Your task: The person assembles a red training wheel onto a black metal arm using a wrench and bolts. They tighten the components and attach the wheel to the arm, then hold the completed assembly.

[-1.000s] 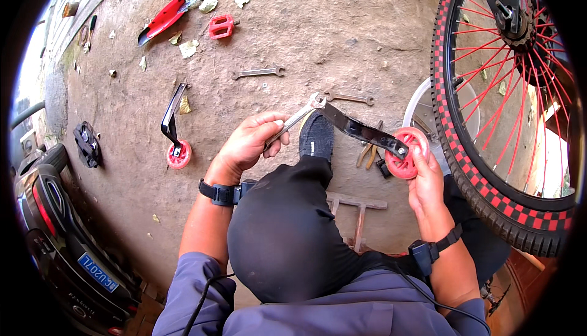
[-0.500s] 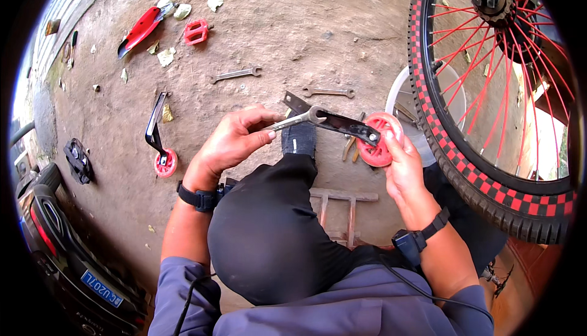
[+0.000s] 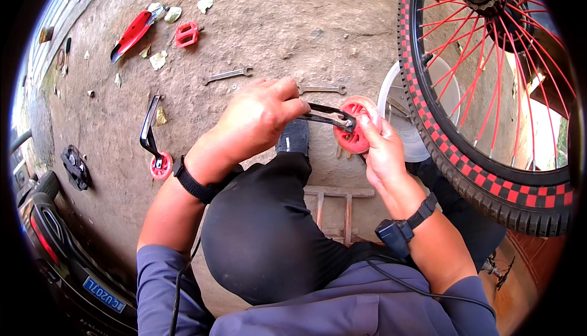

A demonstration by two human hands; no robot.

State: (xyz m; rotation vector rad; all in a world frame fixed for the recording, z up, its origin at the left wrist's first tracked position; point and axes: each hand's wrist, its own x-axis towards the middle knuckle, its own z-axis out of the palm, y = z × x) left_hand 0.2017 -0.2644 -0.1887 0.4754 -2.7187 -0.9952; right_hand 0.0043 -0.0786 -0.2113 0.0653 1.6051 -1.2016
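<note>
My right hand (image 3: 384, 146) is closed on the rim of a small red training wheel (image 3: 356, 143), thumb on its near face. From the hub a black metal bracket (image 3: 321, 111) runs leftward to my left hand (image 3: 260, 116). That hand is closed with its knuckles up, hiding the bracket's far end and most of an open-end wrench. The wrench's silvery jaw (image 3: 346, 122) appears beside the bolt at the wheel's hub. A second training wheel with its black bracket (image 3: 148, 131) lies on the ground to the left.
Loose wrenches (image 3: 227, 75) (image 3: 322, 89) lie beyond my hands. A red pedal (image 3: 187, 34) and a red-black curved piece (image 3: 131, 35) lie far left. At right stand a bicycle wheel (image 3: 416, 85) with a checkered rim and a whitish tub (image 3: 385, 97). A motor vehicle (image 3: 67, 244) stands lower left.
My left hand has turned over and moved right, bringing the wrench's jaw from mid-bracket to the wheel's hub bolt. The training wheel has shifted slightly left and up with my right hand.
</note>
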